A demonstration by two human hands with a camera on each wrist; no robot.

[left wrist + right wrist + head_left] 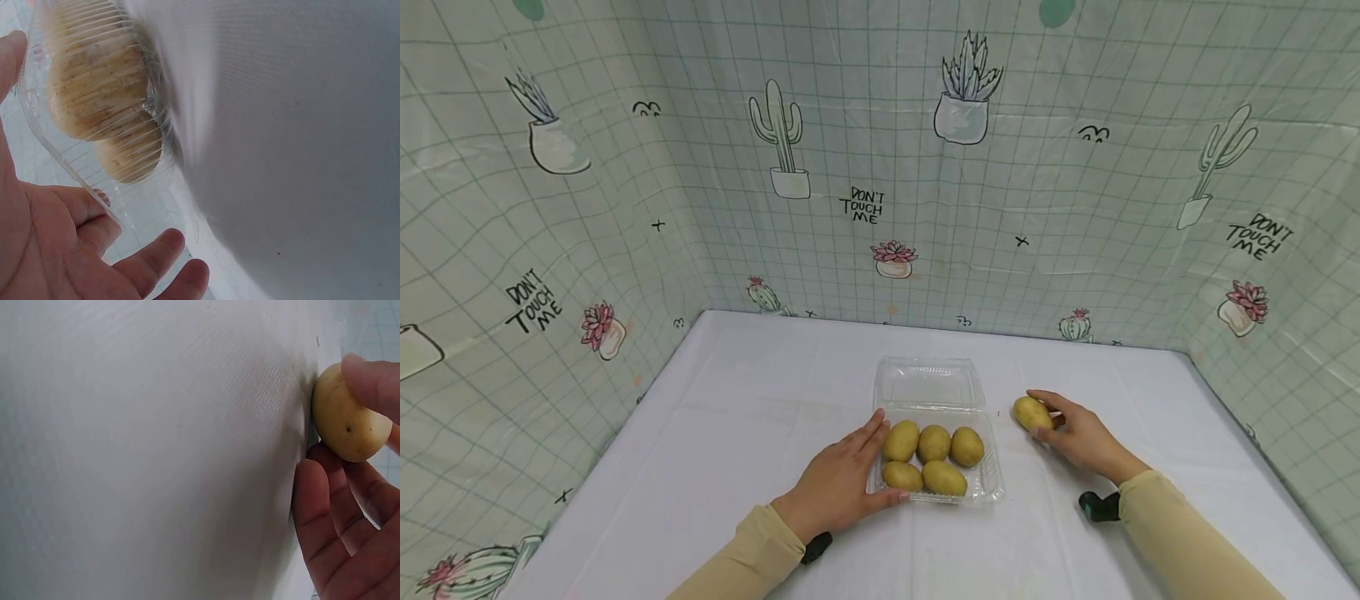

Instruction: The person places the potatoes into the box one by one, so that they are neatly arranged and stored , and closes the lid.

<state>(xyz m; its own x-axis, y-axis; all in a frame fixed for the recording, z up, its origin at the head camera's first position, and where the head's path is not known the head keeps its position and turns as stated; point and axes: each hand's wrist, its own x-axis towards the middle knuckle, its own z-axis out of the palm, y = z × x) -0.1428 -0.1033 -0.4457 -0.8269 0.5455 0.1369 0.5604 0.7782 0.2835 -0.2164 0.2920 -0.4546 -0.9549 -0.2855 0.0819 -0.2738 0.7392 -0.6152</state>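
A clear plastic clamshell box lies on the table with its lid folded back. Several yellow potatoes sit inside it in two rows. My left hand rests against the box's left side, fingers mostly straight, the thumb at its front edge. Through the ribbed wall the left wrist view shows potatoes, with fingertips touching the rim. To the right of the box, my right hand pinches a single potato between thumb and fingers. That potato appears at table level in the right wrist view.
A white cloth covers the table. Patterned curtains with plant drawings enclose the back and both sides. Dark wrist-worn devices show under both sleeves.
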